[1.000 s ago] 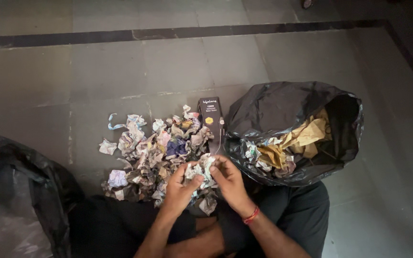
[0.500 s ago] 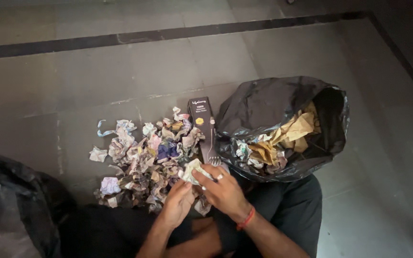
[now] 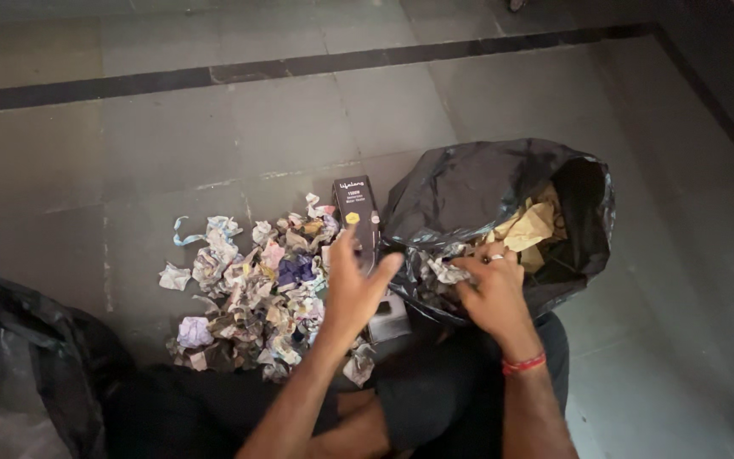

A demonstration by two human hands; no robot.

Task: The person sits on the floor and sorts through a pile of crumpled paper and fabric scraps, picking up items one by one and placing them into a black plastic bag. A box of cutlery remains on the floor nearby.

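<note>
A crumpled paper wad is being pinched between the fingertips of the right hand at the mouth of a black bag. The wad is being held just over the bag's lower rim, touching or nearly touching the other crumpled scraps lying inside. A ring is being worn on one finger of that hand and a red band on its wrist.

The left hand is being held open and empty, fingers spread and pointing up, above the right edge of a paper pile on the floor. Nothing is being gripped by it.

The pile is being made up of many small crumpled pieces, white, pink, blue and yellow, spread over grey tiles just left of the bag. A narrow dark box is lying between pile and bag, its lower end being hidden by the left hand. Tan crumpled paper is being shown deeper in the bag, which is lying on its side with its mouth turned toward the person. A second black bag is lying at the lower left, well apart from both hands.
</note>
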